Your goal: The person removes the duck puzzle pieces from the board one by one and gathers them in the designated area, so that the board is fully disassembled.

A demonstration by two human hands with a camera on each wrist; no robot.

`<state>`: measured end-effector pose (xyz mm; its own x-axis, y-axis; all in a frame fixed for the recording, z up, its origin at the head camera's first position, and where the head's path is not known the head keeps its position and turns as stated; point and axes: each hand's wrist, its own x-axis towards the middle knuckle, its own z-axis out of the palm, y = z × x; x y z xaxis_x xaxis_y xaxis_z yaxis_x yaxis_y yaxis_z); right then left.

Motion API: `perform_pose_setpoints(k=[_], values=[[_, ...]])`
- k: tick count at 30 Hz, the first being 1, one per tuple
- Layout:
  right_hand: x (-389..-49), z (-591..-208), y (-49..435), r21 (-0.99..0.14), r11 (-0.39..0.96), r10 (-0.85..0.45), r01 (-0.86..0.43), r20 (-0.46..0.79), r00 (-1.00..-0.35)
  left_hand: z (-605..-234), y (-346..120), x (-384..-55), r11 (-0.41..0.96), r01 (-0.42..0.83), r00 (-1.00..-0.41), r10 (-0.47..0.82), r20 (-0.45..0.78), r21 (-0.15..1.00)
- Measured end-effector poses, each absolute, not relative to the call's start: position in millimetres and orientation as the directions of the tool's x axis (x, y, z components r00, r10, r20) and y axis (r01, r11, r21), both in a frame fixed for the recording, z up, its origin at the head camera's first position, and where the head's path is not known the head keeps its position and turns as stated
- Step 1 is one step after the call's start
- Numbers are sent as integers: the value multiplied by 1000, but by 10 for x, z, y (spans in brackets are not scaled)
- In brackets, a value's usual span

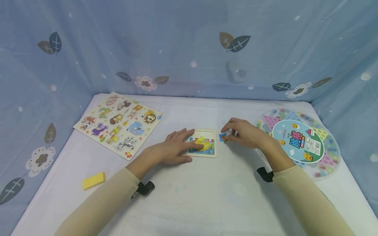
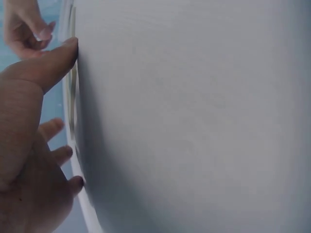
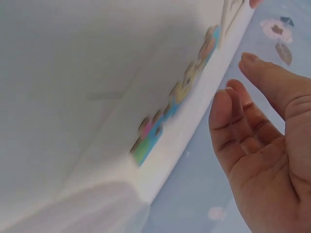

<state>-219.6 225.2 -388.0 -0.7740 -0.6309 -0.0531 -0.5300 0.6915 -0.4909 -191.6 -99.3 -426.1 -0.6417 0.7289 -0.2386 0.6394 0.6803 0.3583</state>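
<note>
A small jigsaw puzzle (image 1: 214, 153) in a pale wooden frame lies on the white table, its picture blue with a yellow shape. My left hand (image 1: 176, 147) rests over its left side with fingers spread, one finger reaching onto the picture. The left wrist view catches the thumb (image 2: 60, 60) at the frame's thin edge. Just right of the frame are loose blue-and-orange puzzle pieces (image 1: 222, 137). Over them is my right hand (image 1: 243, 133), fingers bent and thumb apart. Seen from the right wrist, colourful pieces (image 3: 182, 92) lie in a row, with nothing between thumb and fingers.
An animal puzzle board (image 1: 119, 126) lies at the back left. A yellow block (image 1: 94, 181) sits at the front left. On the right is a round clear package (image 1: 332, 154) of coloured beads with a blue label. A patterned blue curtain (image 1: 189, 49) surrounds the table.
</note>
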Motion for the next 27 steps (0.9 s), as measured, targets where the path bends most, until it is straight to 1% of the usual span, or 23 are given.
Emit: perform_pose_setpoints(k=[7,16,21,27], values=[[-2221,-3918,2013,-522,630,-680,-575,-13,-733,-4215,-1126,-1836,666,649,-631,741,-228,367],[-2251,-3941,1659,-568,604,-696,-559,-35,-717,-4207,-1246,-1794,643,674,-623,759,-189,363],[-2261,-3971,1521,-578,579,-725,-575,-40,-688,-4207,-1257,-1805,641,686,-615,764,-198,343],[-2262,-4035,1411,-590,544,-750,-597,-24,-661,-4207,-1253,-1813,660,656,-620,748,-237,366]])
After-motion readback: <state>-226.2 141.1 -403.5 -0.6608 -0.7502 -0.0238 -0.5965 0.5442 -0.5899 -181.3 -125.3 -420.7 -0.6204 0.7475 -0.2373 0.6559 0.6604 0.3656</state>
